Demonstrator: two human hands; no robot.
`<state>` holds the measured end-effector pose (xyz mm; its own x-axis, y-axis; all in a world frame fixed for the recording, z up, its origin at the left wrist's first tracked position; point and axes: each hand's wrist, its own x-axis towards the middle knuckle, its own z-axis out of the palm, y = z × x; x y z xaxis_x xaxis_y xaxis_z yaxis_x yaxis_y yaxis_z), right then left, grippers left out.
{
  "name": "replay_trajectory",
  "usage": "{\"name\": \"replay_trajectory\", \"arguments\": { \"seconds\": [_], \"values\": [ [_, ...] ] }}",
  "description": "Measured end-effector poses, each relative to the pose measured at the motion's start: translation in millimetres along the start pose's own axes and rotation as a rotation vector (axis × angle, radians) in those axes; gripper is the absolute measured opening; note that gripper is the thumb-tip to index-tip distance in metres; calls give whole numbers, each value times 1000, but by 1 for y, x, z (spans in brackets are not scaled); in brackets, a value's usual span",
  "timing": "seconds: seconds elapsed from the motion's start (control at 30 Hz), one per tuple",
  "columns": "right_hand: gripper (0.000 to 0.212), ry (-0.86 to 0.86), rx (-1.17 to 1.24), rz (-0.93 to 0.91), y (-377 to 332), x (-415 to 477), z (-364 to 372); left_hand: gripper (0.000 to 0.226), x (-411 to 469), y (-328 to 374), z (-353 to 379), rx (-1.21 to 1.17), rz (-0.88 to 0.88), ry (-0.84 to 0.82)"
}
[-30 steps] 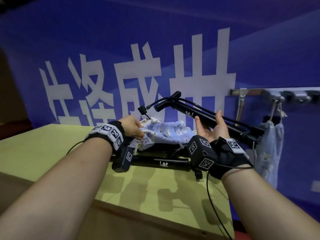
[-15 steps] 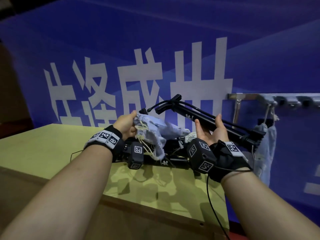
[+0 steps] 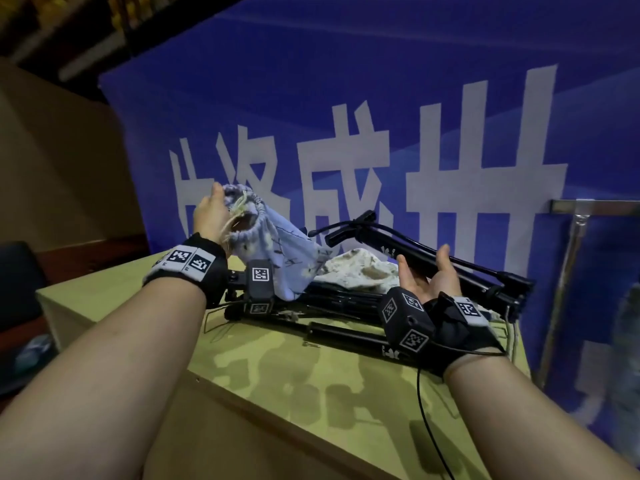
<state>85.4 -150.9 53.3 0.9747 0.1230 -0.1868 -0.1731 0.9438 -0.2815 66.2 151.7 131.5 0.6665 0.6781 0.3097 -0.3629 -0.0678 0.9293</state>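
**Left hand lifts the drawstring bag, right hand at the pump**

My left hand [image 3: 211,216] is raised above the far left corner of the worktop [image 3: 311,393], wrist bent, back of the hand toward me. Its fingers are curled and pinch the gathered mouth of the drawstring bag [image 3: 277,251]. My right hand [image 3: 427,275] sits lower and to the right, palm turned toward me, with fingers and thumb spread and nearly straight. The shaft of the black pump [image 3: 485,275] runs across just behind those fingers. I cannot tell whether the hand bears its weight.

The bag is pale blue cloth with a faint dark print. Its puckered mouth is uppermost and cream cords dangle from it beside my left wrist. The body hangs slack, down and to the right, and its lower end reaches the pile of black rods [image 3: 346,332] lying on the worktop. A beige patterned cloth [image 3: 360,271] lies just beside it, between the bag and my right hand.

The pump is tilted: its handle end is up in the air near the bag and its foot is low at the worktop's right edge.
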Motion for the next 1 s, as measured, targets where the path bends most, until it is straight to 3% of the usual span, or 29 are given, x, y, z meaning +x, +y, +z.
{"name": "replay_trajectory", "arguments": {
  "seconds": [0.33,0.5,0.67,0.83,0.9,1.0],
  "values": [
    [97,13,45,39,-20,30,-26,28,-8,14,29,-37,105,18],
    [91,3,23,74,-8,33,-19,28,-1,24,25,43,164,-36],
    [77,-23,52,43,-3,28,-20,33,5,-4,20,344,112,-184],
    [75,43,32,-57,-18,14,-31,40,-26,-56,38,844,-80,-372],
    [72,32,5,-51,-26,9,-37,45,-42,-65,47,1122,-21,-469],
    [69,34,-23,-72,-36,4,-45,37,-50,-75,58,1128,-3,-547]
  ]
}}
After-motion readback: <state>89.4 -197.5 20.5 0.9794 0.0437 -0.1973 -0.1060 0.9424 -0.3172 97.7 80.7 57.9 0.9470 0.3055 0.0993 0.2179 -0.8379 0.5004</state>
